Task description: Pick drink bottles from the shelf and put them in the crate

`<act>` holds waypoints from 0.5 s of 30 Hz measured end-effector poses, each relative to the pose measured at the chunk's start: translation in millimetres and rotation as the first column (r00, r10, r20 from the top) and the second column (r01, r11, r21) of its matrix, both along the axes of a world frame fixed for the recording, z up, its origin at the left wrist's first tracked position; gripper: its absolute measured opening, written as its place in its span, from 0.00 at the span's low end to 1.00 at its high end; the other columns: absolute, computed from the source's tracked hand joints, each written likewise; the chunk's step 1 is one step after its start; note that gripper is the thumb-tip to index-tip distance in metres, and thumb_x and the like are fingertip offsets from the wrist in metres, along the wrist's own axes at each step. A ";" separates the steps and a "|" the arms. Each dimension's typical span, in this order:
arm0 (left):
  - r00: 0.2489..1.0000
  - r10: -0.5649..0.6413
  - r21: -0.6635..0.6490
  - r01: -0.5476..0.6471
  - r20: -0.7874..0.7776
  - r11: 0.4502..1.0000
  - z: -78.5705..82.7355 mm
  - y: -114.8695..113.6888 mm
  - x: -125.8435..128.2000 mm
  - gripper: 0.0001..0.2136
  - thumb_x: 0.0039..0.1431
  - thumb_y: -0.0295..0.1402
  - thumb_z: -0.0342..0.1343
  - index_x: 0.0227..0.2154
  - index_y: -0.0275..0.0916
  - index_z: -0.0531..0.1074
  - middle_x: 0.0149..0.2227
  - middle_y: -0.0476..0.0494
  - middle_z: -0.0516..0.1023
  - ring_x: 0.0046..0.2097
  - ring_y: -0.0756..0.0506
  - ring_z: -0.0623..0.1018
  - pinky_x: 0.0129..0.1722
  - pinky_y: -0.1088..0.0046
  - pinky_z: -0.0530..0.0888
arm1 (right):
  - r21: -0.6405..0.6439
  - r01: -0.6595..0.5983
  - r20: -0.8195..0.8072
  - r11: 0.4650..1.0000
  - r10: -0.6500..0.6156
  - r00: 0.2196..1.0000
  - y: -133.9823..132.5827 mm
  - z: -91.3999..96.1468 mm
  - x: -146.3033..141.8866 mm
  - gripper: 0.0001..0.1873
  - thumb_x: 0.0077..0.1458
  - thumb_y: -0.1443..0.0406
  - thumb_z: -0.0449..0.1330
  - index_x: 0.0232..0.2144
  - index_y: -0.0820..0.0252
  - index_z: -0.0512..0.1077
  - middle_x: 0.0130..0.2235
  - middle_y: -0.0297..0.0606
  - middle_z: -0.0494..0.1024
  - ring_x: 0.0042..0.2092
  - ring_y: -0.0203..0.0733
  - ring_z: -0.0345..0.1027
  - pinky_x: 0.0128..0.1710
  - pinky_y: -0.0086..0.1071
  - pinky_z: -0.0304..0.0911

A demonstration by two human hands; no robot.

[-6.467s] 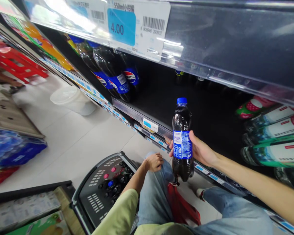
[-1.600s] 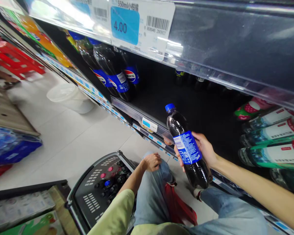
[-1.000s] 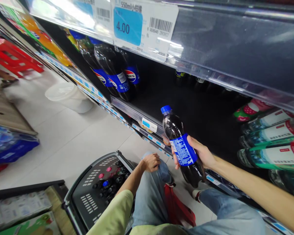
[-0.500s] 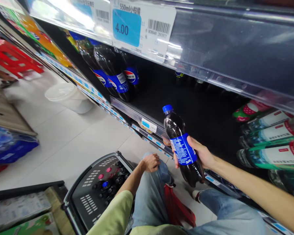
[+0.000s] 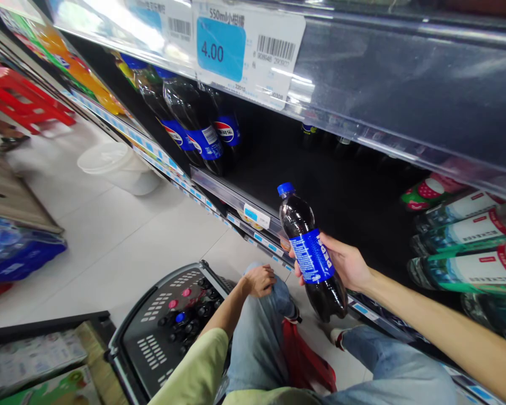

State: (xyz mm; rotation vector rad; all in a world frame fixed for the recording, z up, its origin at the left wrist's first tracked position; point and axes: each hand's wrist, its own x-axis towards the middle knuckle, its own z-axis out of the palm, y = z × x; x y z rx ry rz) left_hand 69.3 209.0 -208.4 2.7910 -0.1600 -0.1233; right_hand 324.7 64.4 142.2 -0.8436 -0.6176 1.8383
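My right hand (image 5: pixel 348 261) is wrapped round a dark cola bottle (image 5: pixel 314 253) with a blue cap and a blue Pepsi label. The bottle leans, cap up and to the left, just in front of the lower shelf edge. Resting on my bent knee, my left hand (image 5: pixel 260 280) holds nothing, its fingers loosely bent and slightly apart. Further back on the shelf (image 5: pixel 274 163), several similar cola bottles (image 5: pixel 194 121) stand together at the left. A black basket (image 5: pixel 152 315) with several dark bottles in it is on the floor beside my left arm.
A clear shelf edge with a price tag (image 5: pixel 244 50) crosses above. Green-labelled bottles (image 5: pixel 472 247) lie at the right. On the floor are a white bucket (image 5: pixel 118 166), a red plastic stool (image 5: pixel 21 95) and a blue-wrapped pack (image 5: pixel 21 247). Red fabric (image 5: pixel 306 354) hangs between my legs.
My right hand has turned the bottle slightly, so the PEPSI lettering now shows, and moved it a little to the left. My left hand has stayed on the knee.
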 end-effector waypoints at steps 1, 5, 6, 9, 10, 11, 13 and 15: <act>1.000 -0.004 -0.007 0.004 -0.011 1.000 1.6 0.0 0.1 0.03 0.56 0.32 0.61 0.33 0.42 0.78 0.37 0.42 0.86 0.43 0.38 0.82 0.53 0.58 0.77 | 0.012 0.021 0.005 1.000 -0.021 1.000 -0.2 -0.8 -0.5 0.39 0.58 0.39 0.72 0.56 0.61 0.73 0.44 0.48 0.88 0.45 0.57 0.86 0.46 0.50 0.82; 1.000 0.004 -0.019 -0.005 -0.026 1.000 4.8 -0.1 0.5 0.03 0.56 0.31 0.62 0.34 0.42 0.78 0.37 0.41 0.86 0.43 0.38 0.82 0.52 0.58 0.77 | 0.048 0.036 0.007 0.998 -0.037 0.999 -2.5 -6.1 0.8 0.39 0.56 0.43 0.76 0.59 0.56 0.69 0.44 0.43 0.88 0.41 0.52 0.86 0.42 0.46 0.82; 1.000 0.005 -0.019 -0.005 -0.021 1.000 4.5 -0.3 0.5 0.03 0.56 0.31 0.62 0.33 0.42 0.78 0.37 0.41 0.86 0.43 0.38 0.82 0.52 0.58 0.77 | 0.055 0.025 0.011 0.998 -0.025 1.000 -3.2 -7.6 1.8 0.40 0.56 0.43 0.77 0.59 0.55 0.68 0.44 0.43 0.87 0.39 0.51 0.86 0.40 0.44 0.82; 1.000 -0.006 -0.018 0.006 0.005 1.000 2.2 -0.6 0.5 0.01 0.56 0.31 0.61 0.31 0.42 0.77 0.36 0.41 0.86 0.42 0.39 0.82 0.51 0.59 0.77 | 0.068 -0.014 0.043 0.998 0.011 0.999 -4.8 -11.4 4.1 0.44 0.51 0.44 0.80 0.59 0.57 0.68 0.42 0.42 0.87 0.34 0.47 0.85 0.35 0.38 0.79; 1.000 -0.011 -0.016 0.011 0.010 1.000 1.2 -0.5 0.5 0.00 0.56 0.31 0.61 0.31 0.42 0.76 0.35 0.41 0.86 0.42 0.39 0.82 0.51 0.59 0.77 | 0.067 -0.022 0.055 0.998 0.019 0.998 -5.0 -12.2 4.5 0.45 0.50 0.44 0.81 0.59 0.58 0.68 0.41 0.42 0.87 0.33 0.46 0.85 0.33 0.36 0.78; 1.000 -0.012 -0.014 0.013 0.014 1.000 0.3 -0.4 0.4 0.00 0.56 0.31 0.61 0.30 0.42 0.75 0.35 0.41 0.85 0.41 0.39 0.82 0.50 0.59 0.77 | 0.066 -0.022 0.063 0.998 0.018 0.998 -5.1 -12.7 4.7 0.46 0.48 0.43 0.81 0.58 0.59 0.69 0.40 0.41 0.86 0.32 0.45 0.84 0.32 0.35 0.77; 1.000 -0.014 -0.011 0.014 0.020 1.000 -1.3 0.0 0.2 0.01 0.56 0.31 0.61 0.30 0.42 0.75 0.34 0.42 0.85 0.41 0.39 0.82 0.50 0.59 0.77 | 0.057 -0.014 0.061 0.998 0.010 0.998 -4.8 -12.9 4.7 0.45 0.49 0.43 0.81 0.58 0.60 0.71 0.39 0.42 0.86 0.32 0.46 0.84 0.32 0.34 0.77; 0.999 -0.018 -0.012 0.018 0.028 1.000 -2.4 0.6 -0.2 0.00 0.55 0.31 0.60 0.30 0.42 0.75 0.35 0.42 0.85 0.41 0.39 0.82 0.50 0.59 0.77 | 0.026 -0.016 0.026 1.000 0.016 1.000 -3.8 -11.7 4.8 0.42 0.53 0.40 0.77 0.56 0.62 0.73 0.39 0.44 0.86 0.35 0.48 0.85 0.34 0.37 0.78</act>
